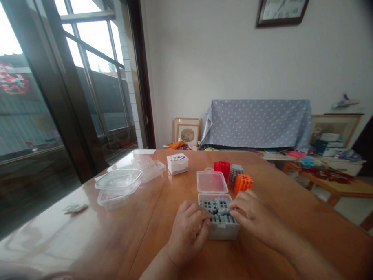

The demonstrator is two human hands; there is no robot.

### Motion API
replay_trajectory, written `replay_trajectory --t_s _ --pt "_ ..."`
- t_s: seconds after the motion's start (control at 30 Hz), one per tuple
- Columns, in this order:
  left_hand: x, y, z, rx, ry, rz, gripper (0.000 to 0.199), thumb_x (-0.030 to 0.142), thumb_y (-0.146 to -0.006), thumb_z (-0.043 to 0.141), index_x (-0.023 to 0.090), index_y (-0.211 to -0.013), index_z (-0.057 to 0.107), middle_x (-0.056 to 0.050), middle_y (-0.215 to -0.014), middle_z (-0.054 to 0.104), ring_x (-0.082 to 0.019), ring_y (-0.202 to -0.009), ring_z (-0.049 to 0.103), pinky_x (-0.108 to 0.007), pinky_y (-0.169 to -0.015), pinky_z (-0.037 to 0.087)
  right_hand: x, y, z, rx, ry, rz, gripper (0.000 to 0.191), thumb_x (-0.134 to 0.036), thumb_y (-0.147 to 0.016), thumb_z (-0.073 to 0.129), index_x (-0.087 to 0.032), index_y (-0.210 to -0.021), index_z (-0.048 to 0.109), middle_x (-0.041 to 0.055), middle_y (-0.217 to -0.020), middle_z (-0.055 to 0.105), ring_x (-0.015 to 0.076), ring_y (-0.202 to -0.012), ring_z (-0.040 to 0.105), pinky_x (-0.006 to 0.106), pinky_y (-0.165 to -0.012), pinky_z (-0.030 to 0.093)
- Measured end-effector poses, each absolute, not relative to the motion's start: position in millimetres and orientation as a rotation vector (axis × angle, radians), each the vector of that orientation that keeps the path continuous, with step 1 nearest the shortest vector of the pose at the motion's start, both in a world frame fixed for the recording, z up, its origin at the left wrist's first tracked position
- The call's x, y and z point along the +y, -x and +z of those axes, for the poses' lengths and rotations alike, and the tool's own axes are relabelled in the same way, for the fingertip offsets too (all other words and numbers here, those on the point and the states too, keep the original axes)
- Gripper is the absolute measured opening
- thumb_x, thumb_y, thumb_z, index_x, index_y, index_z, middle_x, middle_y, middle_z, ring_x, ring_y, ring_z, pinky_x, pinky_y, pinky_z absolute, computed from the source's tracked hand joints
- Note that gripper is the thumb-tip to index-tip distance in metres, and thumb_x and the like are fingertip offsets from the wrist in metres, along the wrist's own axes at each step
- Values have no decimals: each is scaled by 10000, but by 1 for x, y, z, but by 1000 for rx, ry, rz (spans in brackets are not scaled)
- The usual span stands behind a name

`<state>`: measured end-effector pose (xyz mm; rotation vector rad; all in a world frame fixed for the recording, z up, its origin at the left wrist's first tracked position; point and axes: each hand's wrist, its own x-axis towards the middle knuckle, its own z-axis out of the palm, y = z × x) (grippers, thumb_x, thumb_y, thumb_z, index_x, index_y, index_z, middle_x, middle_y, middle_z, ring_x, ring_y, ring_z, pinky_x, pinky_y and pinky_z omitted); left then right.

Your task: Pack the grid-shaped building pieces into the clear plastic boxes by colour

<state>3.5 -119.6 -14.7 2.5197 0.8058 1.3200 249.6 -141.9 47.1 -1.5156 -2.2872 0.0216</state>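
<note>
1. Centrally on the wooden table (153, 243), a clear plastic box (224, 233) sits between the two hands, its lid (212, 182) folded back on the far side.
2. Grey pieces (223, 205) fill the box: two square, grid-like ones lie side by side toward the back, with a row of toothed ones along the front.
3. At the box's left side, the left hand (190, 225) has its fingers curled inward, the tips reaching over the rim to the grey pieces; whether they grasp one I cannot tell.
4. Opposite, the right hand (253, 209) comes over the right rim, thumb and forefinger bent toward the edge of the right-hand square piece; contact seems likely, but a firm pinch cannot be made out.
5. Just beyond the right hand stand an orange cube (243, 182), a grey cube (236, 171) and a red cube (221, 170), the orange one partly covered by the fingers.
6. The left hand hides the box's near left corner, and the right hand covers part of its right rim.
7. Farther left, the clear containers (119, 181) overlap so much that their number is hard to read; a small lidded box (178, 166) stands near them, its label too small to make out.
8. Above, the wall clock (284, 6) is cut off by the top edge.
</note>
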Motion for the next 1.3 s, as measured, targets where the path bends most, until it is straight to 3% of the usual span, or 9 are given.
replay_trajectory --t_s 0.6,1.2,1.3 --pt "-120 -3 -12 795 -2517 1325 189 124 -908 533 221 -1021 649 -57 -961 688 -223 -914 572 -412 -834 423 -136 -242 52 -2386 1480 -78 154 -254 -963 554 -217 -827 618 43 -891 600 229 -901 490 353 -794 394" --pt "-120 -3 -12 797 -2524 1321 176 134 -910 522 215 -1003 647 -71 -957 692 -228 -914 579 -427 -832 432 -140 -244 57 -2444 1528 -15 302 -292 -991 501 -226 -749 669 38 -840 594 211 -870 508 333 -766 386" --pt "-120 -3 -11 792 -2528 1338 180 131 -904 519 216 -997 648 -73 -945 690 -229 -900 580 -422 -821 434 -142 -245 56 -2394 1542 -49 249 -289 -984 511 -237 -822 693 42 -848 599 220 -877 513 341 -770 395"
